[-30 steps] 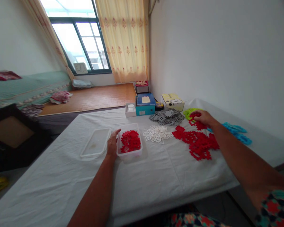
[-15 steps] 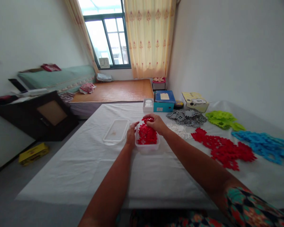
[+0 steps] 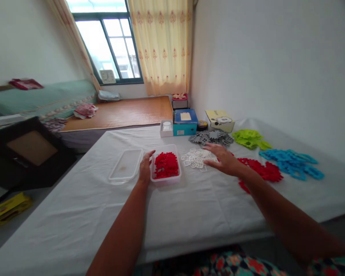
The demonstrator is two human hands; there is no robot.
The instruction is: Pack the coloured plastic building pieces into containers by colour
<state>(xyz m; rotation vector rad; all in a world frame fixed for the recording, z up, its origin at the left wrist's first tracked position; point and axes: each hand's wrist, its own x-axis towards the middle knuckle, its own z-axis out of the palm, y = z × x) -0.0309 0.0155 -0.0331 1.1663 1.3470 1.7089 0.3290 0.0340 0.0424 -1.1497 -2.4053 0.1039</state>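
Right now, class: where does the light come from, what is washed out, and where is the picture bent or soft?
Head view: daylight comes from the window, its panes washed out white; shadows on the white table are faint; the wide lens stretches the room's edges; the left hand at the clear tub is sharp, the near forearms soft.

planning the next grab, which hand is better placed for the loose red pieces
Probably the right hand: open, beside the red pile. The left hand rests against the container.
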